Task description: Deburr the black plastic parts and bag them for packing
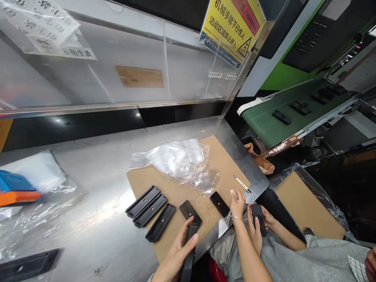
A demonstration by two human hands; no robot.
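My left hand (179, 250) is closed around a long black plastic shell (189, 250), thumb on one side and fingers on the other. Just beyond it, a flat black rectangular piece (190, 211) with a small hole lies on the cardboard sheet (173, 182). My right hand (237, 203), with a thin bracelet at the wrist, is raised over the table edge. Its fingers are loosely bent and slightly apart, with nothing visible in them. Nearest to it is another black piece (219, 203). Several hollow black shells (150, 210) lie left of centre.
Crumpled clear plastic bags (182, 158) and a cutter knife (242, 184) rest on the cardboard. At right, a co-worker's hands (257, 231) hold a black part (259, 219). A green conveyor belt (264, 121) carries black parts. A blue-orange box (17, 188) sits left.
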